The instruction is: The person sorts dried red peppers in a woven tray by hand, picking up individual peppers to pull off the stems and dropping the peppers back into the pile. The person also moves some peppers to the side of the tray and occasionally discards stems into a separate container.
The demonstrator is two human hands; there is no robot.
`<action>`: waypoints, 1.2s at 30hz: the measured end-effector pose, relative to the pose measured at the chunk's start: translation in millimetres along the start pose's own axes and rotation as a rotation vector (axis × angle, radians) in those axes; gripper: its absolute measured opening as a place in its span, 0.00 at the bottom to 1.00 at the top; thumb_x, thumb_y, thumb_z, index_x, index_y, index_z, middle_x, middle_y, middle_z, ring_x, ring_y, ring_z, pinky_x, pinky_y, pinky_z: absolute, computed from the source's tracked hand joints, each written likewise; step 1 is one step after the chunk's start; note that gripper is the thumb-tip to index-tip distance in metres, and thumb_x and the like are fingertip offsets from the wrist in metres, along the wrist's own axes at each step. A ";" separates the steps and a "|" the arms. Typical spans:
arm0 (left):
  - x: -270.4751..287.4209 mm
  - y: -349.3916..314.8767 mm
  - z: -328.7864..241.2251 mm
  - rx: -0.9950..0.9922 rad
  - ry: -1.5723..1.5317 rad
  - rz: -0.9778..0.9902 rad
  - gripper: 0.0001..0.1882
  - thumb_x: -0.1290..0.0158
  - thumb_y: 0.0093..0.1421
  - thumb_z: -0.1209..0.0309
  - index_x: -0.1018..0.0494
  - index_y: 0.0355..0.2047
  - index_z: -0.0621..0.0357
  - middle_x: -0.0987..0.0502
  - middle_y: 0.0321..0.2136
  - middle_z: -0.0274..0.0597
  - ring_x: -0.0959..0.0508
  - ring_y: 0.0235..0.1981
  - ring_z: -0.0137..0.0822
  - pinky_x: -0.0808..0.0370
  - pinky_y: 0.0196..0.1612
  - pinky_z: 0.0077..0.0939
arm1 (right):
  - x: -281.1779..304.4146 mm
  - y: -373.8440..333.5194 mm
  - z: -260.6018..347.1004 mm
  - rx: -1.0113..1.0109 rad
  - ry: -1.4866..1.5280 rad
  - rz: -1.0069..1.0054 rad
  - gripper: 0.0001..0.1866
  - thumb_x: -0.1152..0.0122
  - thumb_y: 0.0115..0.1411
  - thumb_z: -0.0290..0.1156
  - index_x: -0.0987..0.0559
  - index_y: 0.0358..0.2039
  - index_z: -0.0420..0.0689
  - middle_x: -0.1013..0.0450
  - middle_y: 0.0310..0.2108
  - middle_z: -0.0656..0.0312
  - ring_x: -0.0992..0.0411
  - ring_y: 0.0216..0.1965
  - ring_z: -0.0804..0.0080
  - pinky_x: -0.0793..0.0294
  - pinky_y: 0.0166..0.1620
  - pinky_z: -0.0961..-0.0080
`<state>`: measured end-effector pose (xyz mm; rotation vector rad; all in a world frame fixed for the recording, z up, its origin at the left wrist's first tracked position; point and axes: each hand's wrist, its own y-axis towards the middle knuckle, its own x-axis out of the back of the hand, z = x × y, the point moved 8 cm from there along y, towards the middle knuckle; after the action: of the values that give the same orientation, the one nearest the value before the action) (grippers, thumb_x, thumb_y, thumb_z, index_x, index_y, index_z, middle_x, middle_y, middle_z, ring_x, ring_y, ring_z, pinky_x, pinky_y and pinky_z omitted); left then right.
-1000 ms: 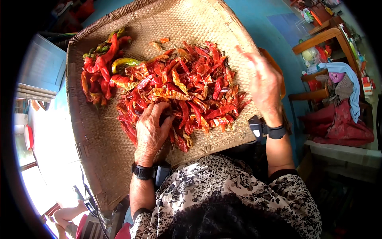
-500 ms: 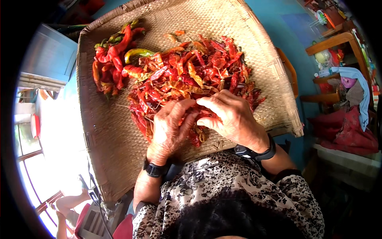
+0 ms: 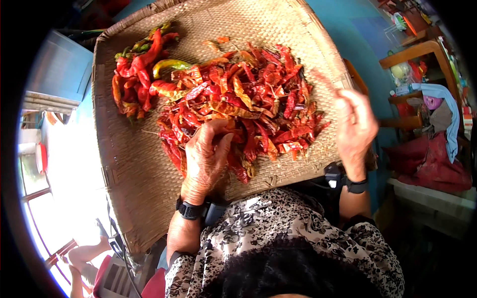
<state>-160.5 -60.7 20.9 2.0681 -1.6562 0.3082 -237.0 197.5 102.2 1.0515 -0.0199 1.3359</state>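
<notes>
A heap of dried red chili peppers (image 3: 238, 99) lies in a woven bamboo tray (image 3: 131, 169), some orange, yellowish or dark. My left hand (image 3: 206, 151) rests at the heap's near left side, thumb and fingers curled close together; what they hold, if anything, is hidden. Out over the tray's right edge is my right hand (image 3: 357, 129), its fingers stretched and partly smeared by motion, with nothing seen in them. A faint reddish streak (image 3: 323, 78) shows above it, too blurred to name. Fresher, glossy red peppers (image 3: 141, 64) with green ones sit at the tray's far left.
At the right stands a wooden chair frame (image 3: 412, 57) hung with a light blue cloth (image 3: 452, 124) and a dark red cloth (image 3: 430, 164). A blue cabinet (image 3: 64, 64) is at the left. Another person's bare legs (image 3: 87, 256) show at the lower left.
My right hand has left the heap, where it worked close to my left hand, and swung right to the tray's edge. My left hand stays about where it was.
</notes>
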 end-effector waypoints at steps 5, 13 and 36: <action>-6.3 4.1 -10.6 -0.051 0.092 0.062 0.09 0.43 0.57 0.79 0.26 0.39 0.59 0.21 0.33 0.43 0.20 0.31 0.39 0.24 0.35 0.28 | 45.3 15.2 -24.9 0.132 -0.651 -0.145 0.15 0.39 0.60 0.27 0.22 0.48 0.44 0.23 0.37 0.58 0.27 0.42 0.65 0.28 0.46 0.62; -4.2 3.7 -1.6 -0.024 0.063 0.019 0.07 0.43 0.58 0.79 0.25 0.37 0.59 0.21 0.32 0.43 0.20 0.31 0.37 0.24 0.36 0.27 | -59.2 -55.9 -2.5 0.185 -0.192 0.595 0.08 0.40 0.58 0.25 0.22 0.38 0.39 0.32 0.31 0.59 0.33 0.38 0.67 0.30 0.40 0.67; -11.5 5.4 2.3 -0.029 0.067 0.038 0.07 0.43 0.58 0.78 0.25 0.37 0.58 0.21 0.31 0.45 0.20 0.32 0.42 0.24 0.37 0.29 | 46.5 1.9 -20.1 0.302 -0.597 -0.091 0.15 0.38 0.59 0.25 0.23 0.48 0.41 0.23 0.29 0.56 0.24 0.27 0.67 0.23 0.29 0.73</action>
<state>-168.8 -52.9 14.9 1.9855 -1.6521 0.3593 -235.2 245.6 118.0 1.6600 -0.2187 0.9188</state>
